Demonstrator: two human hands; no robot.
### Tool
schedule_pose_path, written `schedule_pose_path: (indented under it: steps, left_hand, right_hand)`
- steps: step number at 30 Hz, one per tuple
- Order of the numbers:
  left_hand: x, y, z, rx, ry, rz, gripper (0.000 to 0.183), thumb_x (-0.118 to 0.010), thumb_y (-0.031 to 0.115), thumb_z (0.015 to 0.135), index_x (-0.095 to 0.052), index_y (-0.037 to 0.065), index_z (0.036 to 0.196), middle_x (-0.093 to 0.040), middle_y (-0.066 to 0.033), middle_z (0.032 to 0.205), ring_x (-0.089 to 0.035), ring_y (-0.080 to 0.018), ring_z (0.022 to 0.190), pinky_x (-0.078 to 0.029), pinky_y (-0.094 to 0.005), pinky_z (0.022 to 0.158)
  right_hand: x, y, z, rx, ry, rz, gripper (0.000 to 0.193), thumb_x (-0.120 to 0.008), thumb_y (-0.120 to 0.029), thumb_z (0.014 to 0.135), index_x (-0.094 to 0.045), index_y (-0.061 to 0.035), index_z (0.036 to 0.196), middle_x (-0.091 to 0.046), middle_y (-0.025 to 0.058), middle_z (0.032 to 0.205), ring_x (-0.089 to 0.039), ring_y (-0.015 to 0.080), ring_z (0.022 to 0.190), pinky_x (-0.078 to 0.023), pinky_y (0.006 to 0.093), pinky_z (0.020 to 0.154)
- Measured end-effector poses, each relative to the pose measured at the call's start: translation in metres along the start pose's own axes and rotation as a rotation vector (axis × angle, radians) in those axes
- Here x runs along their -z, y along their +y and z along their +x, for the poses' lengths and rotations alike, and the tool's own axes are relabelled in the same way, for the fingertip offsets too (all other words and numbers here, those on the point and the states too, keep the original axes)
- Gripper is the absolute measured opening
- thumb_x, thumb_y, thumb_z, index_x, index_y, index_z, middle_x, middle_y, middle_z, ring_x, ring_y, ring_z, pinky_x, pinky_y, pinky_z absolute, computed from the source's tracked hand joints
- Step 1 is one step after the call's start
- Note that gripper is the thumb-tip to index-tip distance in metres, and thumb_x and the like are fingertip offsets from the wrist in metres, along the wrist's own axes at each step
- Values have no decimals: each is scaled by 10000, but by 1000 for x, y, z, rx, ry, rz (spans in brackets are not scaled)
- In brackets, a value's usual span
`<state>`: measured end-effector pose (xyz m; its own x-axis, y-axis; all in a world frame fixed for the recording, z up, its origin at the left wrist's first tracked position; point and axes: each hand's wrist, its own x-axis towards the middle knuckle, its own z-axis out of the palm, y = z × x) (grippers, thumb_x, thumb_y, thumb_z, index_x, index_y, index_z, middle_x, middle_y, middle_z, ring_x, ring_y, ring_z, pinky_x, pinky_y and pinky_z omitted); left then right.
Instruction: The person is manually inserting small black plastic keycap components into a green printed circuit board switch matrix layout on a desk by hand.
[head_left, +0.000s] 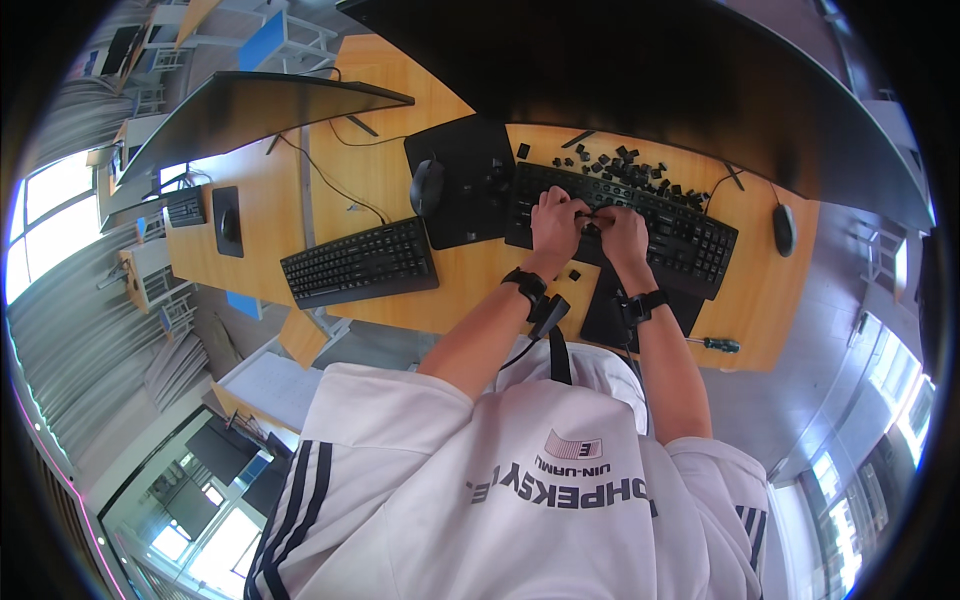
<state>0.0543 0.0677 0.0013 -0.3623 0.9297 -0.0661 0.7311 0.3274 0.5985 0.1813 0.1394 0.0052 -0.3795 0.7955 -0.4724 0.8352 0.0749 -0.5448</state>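
Note:
Both hands meet over a black keyboard, part of whose far rows seem stripped of keycaps. My left hand has its fingers bent in a pinch, touching the fingertips of my right hand, also pinched. Between them is something small and dark; I cannot make out its kind. Loose black keycaps lie scattered along the keyboard's far edge. A single keycap rests on the desk between my wrists. Each wrist wears a black strap with a small device.
A large monitor overhangs the far side. To the left are a dark mouse pad, a mouse and a second keyboard. A black pad and a screwdriver lie near; another mouse sits right.

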Motion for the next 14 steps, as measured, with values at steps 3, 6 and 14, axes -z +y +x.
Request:
schedule_pose_path:
  steps: [3,6,14]
  left_hand:
    - [-3,-5,1,-37,21,-4,173,-791,93,722,-738,160,872,-491,-48,889,-514,-269,900,-426,-419,746]
    - [-3,-7,-1,-38,14,-17,174,-792,91,718,-743,163,868,-495,-40,894,-516,-267,905,-421,-416,750]
    - [-1,-2,-2,12,5,-35,176,-791,83,718,-741,153,872,-499,-44,909,-517,-279,924,-417,-432,767]
  right_hand:
    - [0,-6,-2,163,56,-170,99,-634,-102,888,-712,-45,913,-662,107,942,-651,335,850,-531,450,709]
    - [-1,4,-7,332,121,-129,103,-596,-103,939,-657,-81,859,-577,89,921,-598,336,734,-512,466,621]
    - [-3,7,5,33,-64,-52,173,-623,-157,942,-695,-104,1091,-645,87,1074,-648,295,814,-542,420,669]
